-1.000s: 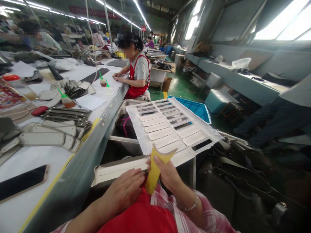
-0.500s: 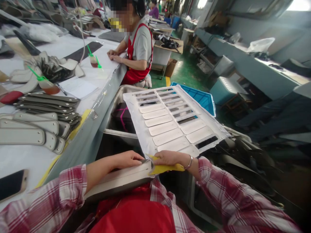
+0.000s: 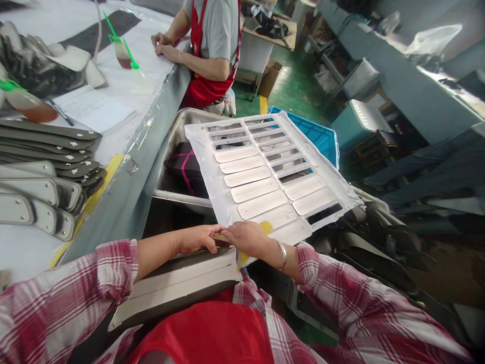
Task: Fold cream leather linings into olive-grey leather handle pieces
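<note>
My left hand (image 3: 199, 238) is closed, its thumb and fingertips pinched together against the fingers of my right hand. What it pinches, if anything, is hidden. My right hand (image 3: 250, 238) is closed round a thin yellow piece (image 3: 266, 226), which pokes out above and below the fingers; whether it is cloth or card I cannot tell. Across my lap, just under both hands, lies a long folded panel (image 3: 178, 280), off-white with dark grey sides. Beyond the hands, a white sheet (image 3: 206, 172) rests tilted, carrying off-white rounded strips (image 3: 252, 194) in two columns, with several open slots.
On the left table (image 3: 151, 116) lie dark strips (image 3: 41, 144), riveted off-white straps (image 3: 26, 187), papers (image 3: 94, 106) and green-tipped bottles (image 3: 121, 50). A metal bin (image 3: 170, 131) and blue crate (image 3: 318, 134) stand under the sheet. A co-worker (image 3: 215, 55) sits at the table's far side.
My hands have come together, with the left lifted off the panel towards the right. My right hand has turned over the yellow piece. The view has tipped down, and the phone has left it.
</note>
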`<state>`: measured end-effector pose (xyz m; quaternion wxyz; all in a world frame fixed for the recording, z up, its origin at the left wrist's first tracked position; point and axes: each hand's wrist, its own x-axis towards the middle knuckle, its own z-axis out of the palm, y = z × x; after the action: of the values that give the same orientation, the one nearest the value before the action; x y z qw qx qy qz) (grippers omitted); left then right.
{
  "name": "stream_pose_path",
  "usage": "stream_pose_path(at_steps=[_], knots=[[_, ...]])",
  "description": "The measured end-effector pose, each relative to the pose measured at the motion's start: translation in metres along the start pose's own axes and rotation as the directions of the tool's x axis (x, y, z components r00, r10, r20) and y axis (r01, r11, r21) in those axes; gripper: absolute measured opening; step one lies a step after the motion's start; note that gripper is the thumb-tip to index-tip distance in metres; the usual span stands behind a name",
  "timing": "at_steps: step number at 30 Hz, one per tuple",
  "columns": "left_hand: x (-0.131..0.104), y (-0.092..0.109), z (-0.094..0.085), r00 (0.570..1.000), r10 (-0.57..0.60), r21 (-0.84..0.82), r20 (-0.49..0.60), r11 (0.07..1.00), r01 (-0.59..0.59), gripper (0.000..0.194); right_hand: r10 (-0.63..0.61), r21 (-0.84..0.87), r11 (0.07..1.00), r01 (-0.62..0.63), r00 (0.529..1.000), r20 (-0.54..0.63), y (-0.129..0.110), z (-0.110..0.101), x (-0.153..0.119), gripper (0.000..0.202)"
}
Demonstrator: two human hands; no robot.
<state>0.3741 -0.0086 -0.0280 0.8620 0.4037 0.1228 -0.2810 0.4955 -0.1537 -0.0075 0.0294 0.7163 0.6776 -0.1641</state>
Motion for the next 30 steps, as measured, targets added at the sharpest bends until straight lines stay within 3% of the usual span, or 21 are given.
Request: stream_pose_path(at_steps=[3, 7, 10, 12, 14, 20, 30], knots=[[-0.001, 0.001, 0.005, 0.999, -0.014, -0.015, 0.029, 1.000, 0.014, 0.047, -0.095, -0.012, 0.995, 0.095, 0.995, 0.013, 0.000, -0.001, 0.003, 0.036], [-0.003, -0.001, 0.005, 0.998, -0.048, 0.027, 0.039, 0.999, 0.047, 0.047, -0.049, 0.041, 0.998, 0.047, 0.997, 0.065, -0.003, -0.010, 0.009, 0.036], [-0.003, -0.004, -0.004, 0.997, -0.075, 0.325, -0.031, 0.942, 0.081, 0.055, -0.083, 0.073, 0.994, 0.075, 0.991, 0.110, -0.005, -0.016, 0.014, 0.034], [-0.002, -0.007, -0.011, 0.992, -0.066, 0.553, -0.110, 0.825, 0.117, 0.061, -0.115, 0.064, 0.992, 0.109, 0.987, 0.115, -0.006, -0.018, 0.016, 0.032], [-0.002, -0.009, -0.016, 0.990, -0.056, 0.666, -0.130, 0.735, 0.129, 0.065, -0.136, 0.053, 0.990, 0.130, 0.984, 0.119, -0.006, -0.018, 0.017, 0.031], [-0.005, -0.013, -0.013, 0.995, -0.046, 0.657, -0.084, 0.748, 0.090, 0.054, -0.144, 0.053, 0.989, 0.136, 0.971, 0.191, -0.008, -0.018, 0.019, 0.025], [-0.008, -0.018, -0.010, 0.995, -0.092, 0.694, -0.036, 0.714, 0.091, 0.050, -0.140, 0.062, 0.989, 0.133, 0.984, 0.114, -0.016, -0.012, 0.015, 0.049]])
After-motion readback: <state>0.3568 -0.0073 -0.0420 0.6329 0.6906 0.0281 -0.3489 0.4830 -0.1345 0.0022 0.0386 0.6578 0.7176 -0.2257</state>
